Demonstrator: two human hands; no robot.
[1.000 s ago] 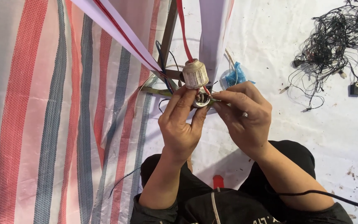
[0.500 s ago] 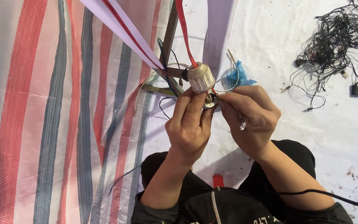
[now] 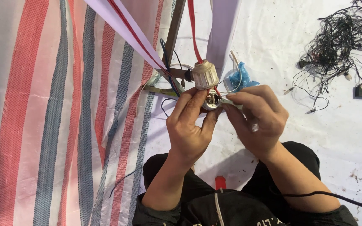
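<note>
Lamp socket [image 3: 210,100] lower, between hands

My 2 hands meet over my lap, left hand [image 3: 189,129] beside right hand [image 3: 258,121], the lamp socket [image 3: 208,90] between my fingers [image 3: 197,102]; a wire tangle [image 3: 340,42] lies far right on the sheet [image 3: 348,138].

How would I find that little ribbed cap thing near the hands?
Start at the striped sheet, then go right to both hands. Just above the left hand sits the cap, on a red wire. It alone is pale, round and ribbed.
</note>
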